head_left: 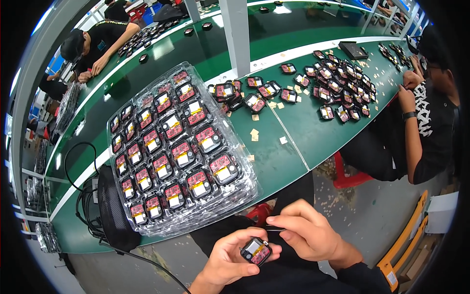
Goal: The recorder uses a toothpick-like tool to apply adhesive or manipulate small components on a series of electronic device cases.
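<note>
My left hand (pixel 227 257) holds a small black-cased electronic device (pixel 256 251) in front of my lap. Its open side faces up and shows a red circuit board and a white block. Just right of it, my right hand (pixel 313 234) pinches a thin dark tool (pixel 274 228) that points toward the device; its exact kind is too small to make out. Beyond my hands, a stack of clear plastic trays (pixel 240 192) stands on the green bench (pixel 289 169). The top tray carries rows of similar devices (pixel 224 169), each in its own pocket.
Loose devices lie heaped (pixel 338 81) on the right of the bench, among scattered pale paper bits (pixel 254 132). A black mesh bag (pixel 115 210) and cables lie left of the trays. A grey post (pixel 235 36) rises behind. Co-workers sit at right (pixel 431 112) and far left (pixel 100 41).
</note>
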`<control>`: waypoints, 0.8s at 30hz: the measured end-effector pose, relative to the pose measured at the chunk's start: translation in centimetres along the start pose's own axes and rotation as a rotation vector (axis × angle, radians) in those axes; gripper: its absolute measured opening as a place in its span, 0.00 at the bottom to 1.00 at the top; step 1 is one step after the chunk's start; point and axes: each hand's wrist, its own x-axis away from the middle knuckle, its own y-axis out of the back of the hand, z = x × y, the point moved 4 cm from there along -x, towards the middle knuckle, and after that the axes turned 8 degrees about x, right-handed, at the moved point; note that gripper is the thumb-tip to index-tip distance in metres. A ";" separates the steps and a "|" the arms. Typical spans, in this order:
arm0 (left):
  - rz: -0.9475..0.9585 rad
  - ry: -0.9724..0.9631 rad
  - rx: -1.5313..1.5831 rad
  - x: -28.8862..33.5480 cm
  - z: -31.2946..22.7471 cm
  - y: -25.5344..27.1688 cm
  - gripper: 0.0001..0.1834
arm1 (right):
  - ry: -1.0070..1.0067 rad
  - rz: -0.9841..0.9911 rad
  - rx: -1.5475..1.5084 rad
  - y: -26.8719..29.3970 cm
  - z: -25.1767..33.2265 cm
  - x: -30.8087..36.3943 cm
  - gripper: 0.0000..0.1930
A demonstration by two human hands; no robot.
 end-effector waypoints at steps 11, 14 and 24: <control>-0.147 -0.354 -0.314 -0.5 -0.3 -0.3 0.35 | 0.293 -0.274 0.496 -1.7 0.2 2.5 0.16; -0.186 -0.356 -0.360 -0.3 -0.1 0.1 0.35 | 0.298 -0.273 0.507 -1.8 0.0 2.7 0.16; -0.155 -0.318 -0.340 -0.3 0.1 -0.1 0.34 | 0.262 -0.240 0.480 -2.1 0.2 2.2 0.15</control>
